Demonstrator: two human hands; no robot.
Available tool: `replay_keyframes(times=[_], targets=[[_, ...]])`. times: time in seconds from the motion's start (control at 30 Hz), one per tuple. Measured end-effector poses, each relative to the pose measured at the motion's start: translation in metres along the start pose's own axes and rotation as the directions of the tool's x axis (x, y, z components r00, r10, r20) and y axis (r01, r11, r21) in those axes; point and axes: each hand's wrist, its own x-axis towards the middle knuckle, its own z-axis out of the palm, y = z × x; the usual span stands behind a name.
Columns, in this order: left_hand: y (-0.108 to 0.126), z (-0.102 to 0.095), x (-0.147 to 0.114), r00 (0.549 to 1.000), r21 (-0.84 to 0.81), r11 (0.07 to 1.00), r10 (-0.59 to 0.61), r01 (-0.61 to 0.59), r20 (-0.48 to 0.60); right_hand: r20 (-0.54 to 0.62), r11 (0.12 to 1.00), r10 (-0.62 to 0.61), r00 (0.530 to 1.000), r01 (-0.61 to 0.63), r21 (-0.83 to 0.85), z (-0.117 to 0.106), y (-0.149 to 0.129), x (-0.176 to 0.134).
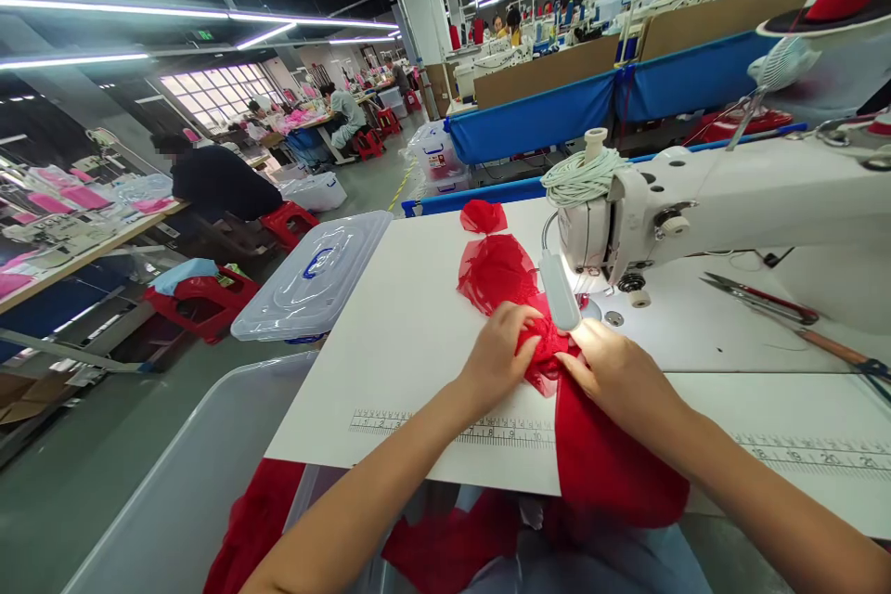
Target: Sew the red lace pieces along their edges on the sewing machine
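Left hand (496,348), right hand (613,367): pinched on red cloth (602,455).
Bunched near sewing machine (724,190); plastic lid (306,292) left of machine.

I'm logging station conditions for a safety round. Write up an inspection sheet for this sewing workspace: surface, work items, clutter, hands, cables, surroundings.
Surface: white tabletop with a printed ruler scale near its front edge.
Work items: sheer red fabric, bunched beside the needle area of the sewing machine; plain red fabric hangs over the front edge.
Clutter: scissors-like tool and brown-handled tool at right.
Hands: left hand pinches the sheer red fabric; right hand is on the fabric, fingers partly hidden by a pale lamp.
Cables: coiled pale cord on the machine head; whether electrical, cannot tell.
Surroundings: translucent bin containing red cloth; translucent lid; red stool; seated person beyond.
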Motion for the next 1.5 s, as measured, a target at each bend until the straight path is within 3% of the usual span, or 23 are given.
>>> replay_keyframes(times=[0.1,0.17,0.33,0.43,0.5,0.6,0.67,0.87,1.03,1.27,1.5], targets=[[-0.013,-0.007,-0.005,0.968,0.013,0.986,-0.163,0.169,-0.190,0.024,0.999,0.013,1.000,-0.012,-0.031,0.003,0.004,0.003],[-0.020,-0.013,-0.006,0.949,-0.034,0.969,-0.247,0.245,-0.198,-0.001,0.999,0.033,0.999,-0.033,-0.005,0.003,0.004,0.002],[-0.014,-0.013,-0.009,0.953,-0.354,0.896,-0.302,0.270,-0.038,-0.082,0.991,0.078,0.994,-0.068,0.112,0.001,-0.002,0.003],[0.002,-0.003,-0.011,0.954,-0.610,0.742,-0.286,0.280,0.090,-0.116,0.958,0.099,0.988,-0.063,0.279,-0.003,-0.007,0.005],[0.010,0.004,-0.013,0.947,-0.725,0.615,-0.270,0.308,0.174,-0.080,0.923,0.106,0.991,-0.068,0.379,-0.006,-0.007,0.005],[0.014,0.010,-0.015,0.922,-0.804,0.460,-0.264,0.377,0.281,-0.020,0.888,0.095,0.995,-0.076,0.453,-0.009,-0.001,0.002],[0.014,0.009,-0.014,0.900,-0.818,0.386,-0.265,0.427,0.345,-0.044,0.876,0.117,0.992,-0.082,0.476,-0.011,0.005,0.001],[0.014,0.004,-0.005,0.849,-0.811,0.265,-0.255,0.521,0.462,-0.092,0.882,0.165,0.982,-0.106,0.459,-0.012,0.018,0.004],[0.009,0.011,-0.004,0.847,-0.818,0.251,-0.286,0.518,0.449,-0.134,0.899,0.126,0.983,-0.057,0.435,-0.011,0.017,0.004],[0.008,0.014,-0.009,0.879,-0.823,0.319,-0.254,0.470,0.403,-0.151,0.902,0.117,0.981,-0.041,0.430,-0.012,0.015,0.005],[0.008,0.013,-0.012,0.871,-0.758,0.429,-0.277,0.491,0.406,-0.159,0.895,0.162,0.974,-0.077,0.439,-0.014,0.012,0.005]])
